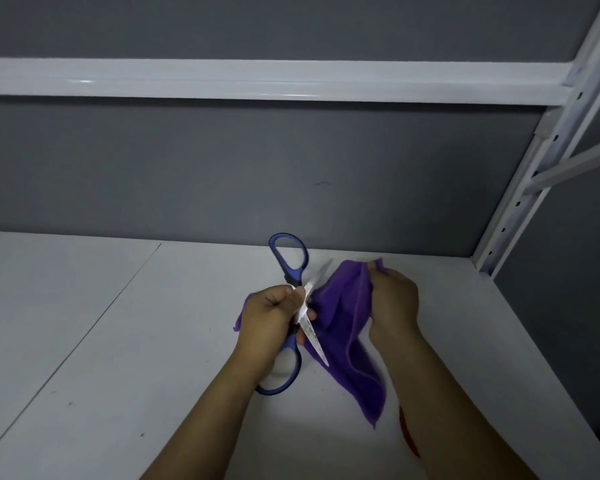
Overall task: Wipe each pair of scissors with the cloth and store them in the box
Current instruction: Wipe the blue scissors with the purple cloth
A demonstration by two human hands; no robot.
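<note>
Presently, blue-handled steel scissors [310, 332] are gripped splayed in the left hand [269, 318], blades aimed rightward at purple cloth [343, 306] clutched by the right hand [394, 303].

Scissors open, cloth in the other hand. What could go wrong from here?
1. The left hand grips the open scissors near the pivot, close to a bare blade: a slip may cut.
2. The cloth hangs loose from the right hand against the blades; closing them could snag it.
</note>
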